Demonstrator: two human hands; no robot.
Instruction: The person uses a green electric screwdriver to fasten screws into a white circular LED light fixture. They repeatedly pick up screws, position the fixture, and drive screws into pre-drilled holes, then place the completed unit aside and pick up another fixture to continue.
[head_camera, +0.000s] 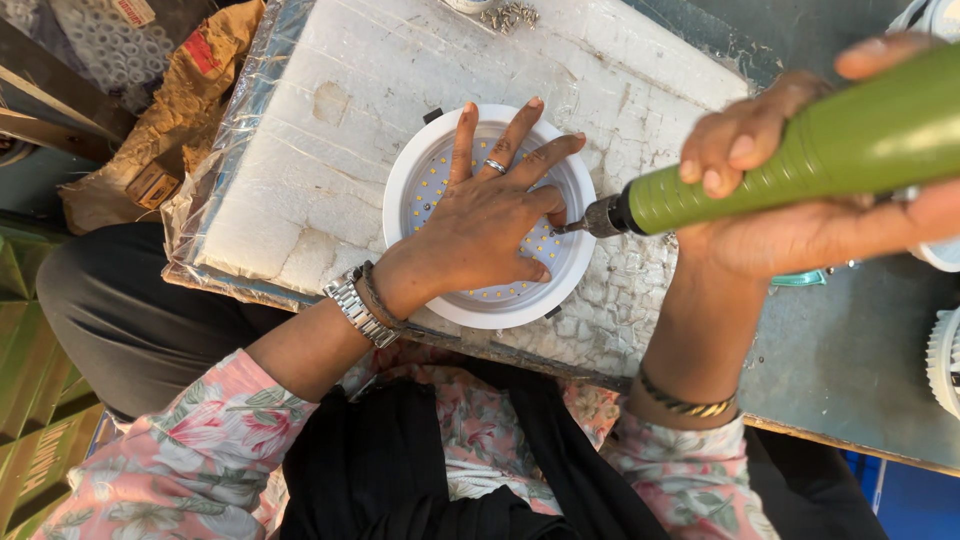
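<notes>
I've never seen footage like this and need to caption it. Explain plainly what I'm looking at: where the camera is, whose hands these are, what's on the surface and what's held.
There is no machine here: a person works with bare hands, and the single picture comes from a camera worn on their head, looking down. The left hand lies flat, fingers spread, inside a round white LED downlight, pressing on its panel dotted with small yellow LEDs. The right hand grips a green electric screwdriver, its tip resting on the panel beside the left thumb. The light sits on a white foam block wrapped in clear plastic, on a grey worktable. A small pile of screws lies at the block's far edge.
</notes>
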